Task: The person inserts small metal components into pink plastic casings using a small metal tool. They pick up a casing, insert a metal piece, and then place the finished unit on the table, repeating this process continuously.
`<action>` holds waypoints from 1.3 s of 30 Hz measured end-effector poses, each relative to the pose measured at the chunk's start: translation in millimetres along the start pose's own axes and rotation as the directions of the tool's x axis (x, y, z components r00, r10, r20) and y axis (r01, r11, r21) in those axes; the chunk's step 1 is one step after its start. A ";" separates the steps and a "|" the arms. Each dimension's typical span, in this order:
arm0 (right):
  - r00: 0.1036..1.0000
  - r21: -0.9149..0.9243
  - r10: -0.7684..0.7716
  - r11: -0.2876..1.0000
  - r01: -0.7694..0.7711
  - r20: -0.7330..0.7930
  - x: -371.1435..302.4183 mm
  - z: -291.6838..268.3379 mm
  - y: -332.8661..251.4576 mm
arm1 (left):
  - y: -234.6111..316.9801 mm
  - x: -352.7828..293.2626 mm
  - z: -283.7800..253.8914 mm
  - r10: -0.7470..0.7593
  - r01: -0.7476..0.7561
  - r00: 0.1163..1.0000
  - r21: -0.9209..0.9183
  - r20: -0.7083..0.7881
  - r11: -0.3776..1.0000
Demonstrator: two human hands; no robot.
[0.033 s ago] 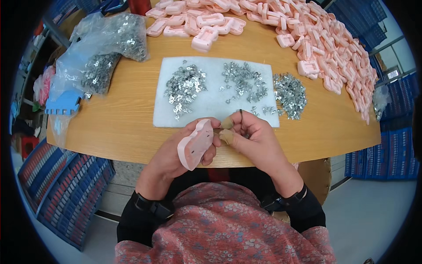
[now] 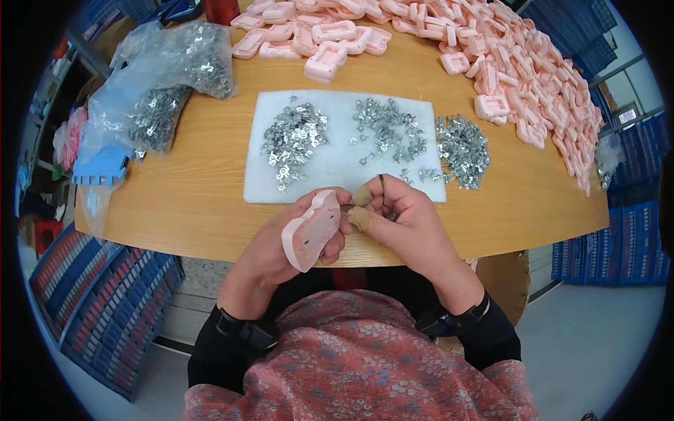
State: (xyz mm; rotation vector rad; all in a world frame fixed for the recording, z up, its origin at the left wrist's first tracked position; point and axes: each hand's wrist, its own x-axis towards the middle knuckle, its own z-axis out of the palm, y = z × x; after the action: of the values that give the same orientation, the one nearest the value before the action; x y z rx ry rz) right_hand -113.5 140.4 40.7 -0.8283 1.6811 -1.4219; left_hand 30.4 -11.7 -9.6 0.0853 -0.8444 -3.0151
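My left hand [image 2: 272, 235] is closed round a pale pink plastic shell [image 2: 310, 235], tilted on its side. Small dark slots show in the shell's face. At its right edge, my right hand [image 2: 414, 228] is pinched, with tan coverings on the thumb and a fingertip. Whatever lies between those fingertips is too small or hidden to make out. A thin dark band crosses one finger of this hand, and something small and greyish shows in its curled fingers. Just beyond both hands is a white foam sheet [image 2: 344, 189] bearing a left heap of small metal pieces [image 2: 295, 137] and a right heap [image 2: 390, 130].
Another metal heap [image 2: 463, 153] lies on the wooden table [image 2: 189, 203] right of the sheet. Many pink shells [image 2: 491, 105] cover the far and right side. Clear bags of metal parts [image 2: 151, 112] and a blue ridged piece [image 2: 100, 166] lie left. Blue racks [image 2: 116, 309] flank the table.
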 end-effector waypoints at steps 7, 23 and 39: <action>1.000 -0.060 0.028 0.998 -0.028 0.003 2.0 5.2 -10.0 | -5.0 -1.1 6.7 0.001 -0.002 0.997 -0.007 -0.071 1.000; 1.000 -0.074 0.015 0.997 -0.017 -0.027 -8.3 -18.6 1.4 | 4.2 -0.6 18.4 -0.156 0.146 0.987 -0.199 -0.037 0.969; 0.976 0.301 0.044 0.947 -0.109 0.215 -32.9 -36.2 8.4 | -24.5 22.1 43.5 -0.297 0.297 0.955 -0.121 0.017 0.947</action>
State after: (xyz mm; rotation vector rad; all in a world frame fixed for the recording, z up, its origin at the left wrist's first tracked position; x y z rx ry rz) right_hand -128.8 187.7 40.1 -0.6965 1.2769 -1.4463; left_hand 6.1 31.2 13.7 0.2342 -0.7003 -3.3389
